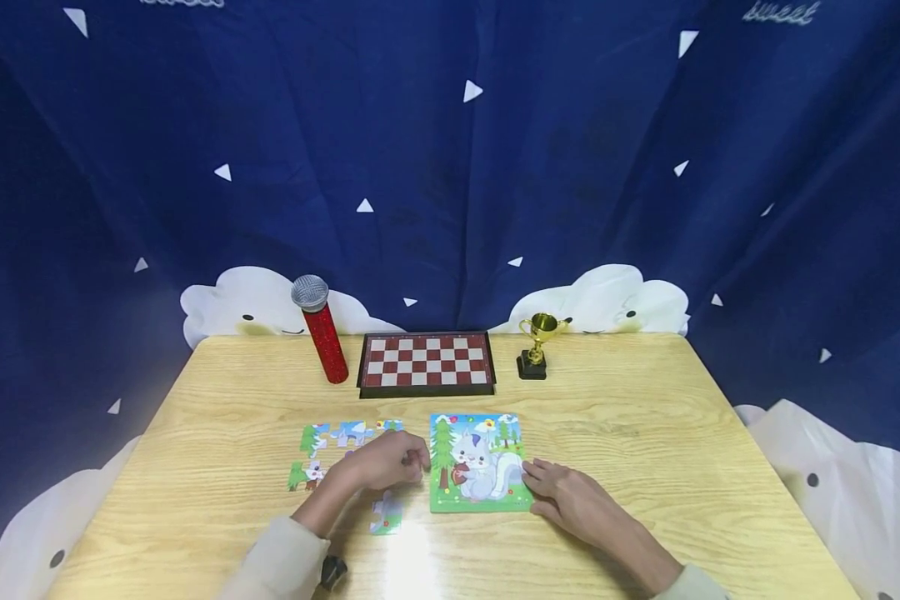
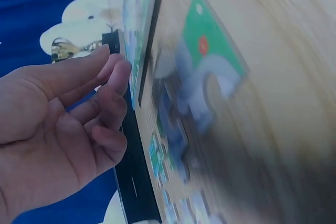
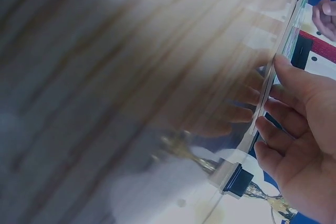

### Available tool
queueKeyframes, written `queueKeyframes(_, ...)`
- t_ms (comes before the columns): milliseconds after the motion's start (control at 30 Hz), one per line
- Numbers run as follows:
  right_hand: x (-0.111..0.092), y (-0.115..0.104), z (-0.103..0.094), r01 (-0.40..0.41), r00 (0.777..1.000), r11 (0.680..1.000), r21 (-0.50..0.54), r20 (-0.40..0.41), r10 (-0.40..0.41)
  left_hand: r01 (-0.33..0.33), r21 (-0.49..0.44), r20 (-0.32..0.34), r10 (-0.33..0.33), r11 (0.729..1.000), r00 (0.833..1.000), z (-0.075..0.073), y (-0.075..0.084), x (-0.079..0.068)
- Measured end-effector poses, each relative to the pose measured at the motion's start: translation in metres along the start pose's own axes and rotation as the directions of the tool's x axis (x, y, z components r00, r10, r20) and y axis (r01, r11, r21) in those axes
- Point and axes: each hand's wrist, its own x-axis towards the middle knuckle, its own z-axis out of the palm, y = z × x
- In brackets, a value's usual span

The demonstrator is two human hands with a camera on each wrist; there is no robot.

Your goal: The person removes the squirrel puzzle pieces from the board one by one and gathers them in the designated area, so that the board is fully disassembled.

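Observation:
A square squirrel picture board (image 1: 480,462) lies flat on the table, its picture facing up. My left hand (image 1: 393,460) hovers just left of the board above loose jigsaw pieces, partly hiding them. In the left wrist view its fingers (image 2: 113,103) are loosely bent with nothing between them, beside the board's edge. One jigsaw piece with a green corner and red spot (image 2: 203,45) lies below that hand. My right hand (image 1: 581,504) rests at the board's right edge, fingertips touching it and fingers fairly straight. Several other jigsaw pieces (image 1: 313,439) lie spread at the left.
Behind the board sits a red-and-white checkered chessboard case (image 1: 427,364). A red glittery microphone (image 1: 326,342) stands to its left, a small gold trophy cup (image 1: 537,346) to its right. A black object (image 1: 333,572) shows beside the left sleeve. A dark blue curtain (image 1: 420,150) hangs behind the table.

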Motion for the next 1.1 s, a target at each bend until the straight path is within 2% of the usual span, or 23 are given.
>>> queueKeyframes(367, 0.0, 0.0, 0.0, 0.005, 1.0, 1.0, -0.001, -0.002, -0.005, -0.032, -0.069, -0.017, 0.031, 0.997, 0.999, 0.013, 0.012, 0.025)
queueKeyframes(600, 0.0, 0.0, 0.001, 0.013, 1.0, 1.0, -0.008, -0.011, -0.013, -0.067, -0.098, 0.002, 0.067, 0.993, 0.998, 0.028, 0.022, 0.041)
queueKeyframes(800, 0.001, 0.0, 0.001, 0.014, 1.0, 1.0, -0.01, -0.013, -0.014, -0.039, -0.085, 0.021, 0.041, 0.996, 0.999, 0.035, 0.026, 0.049)
queueKeyframes(1100, 0.001, -0.001, 0.0, 0.01, 1.0, 1.0, -0.012, -0.006, -0.01, 0.017, -0.094, 0.035, -0.013, 0.995, 0.999, 0.039, 0.027, 0.05)
